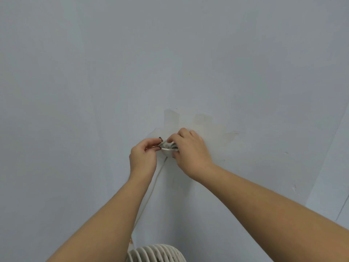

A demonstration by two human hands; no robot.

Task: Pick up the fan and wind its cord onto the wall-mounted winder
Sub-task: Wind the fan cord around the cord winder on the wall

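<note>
At six o'clock, nearest, a white ribbed plastic fan (154, 252) is showing only the top of its grille. Its thin white cord (159, 171) is running up toward twelve o'clock to a small round white wall-mounted winder (167, 151), which is holding several coils of it. The left hand (143, 156) is pinching the cord at the winder's nine o'clock side. The right hand (190, 154) is curling over the three o'clock side, gripping the winder. Behind them, a pale grey-blue painted wall (170, 53) is showing lighter patches.
</note>
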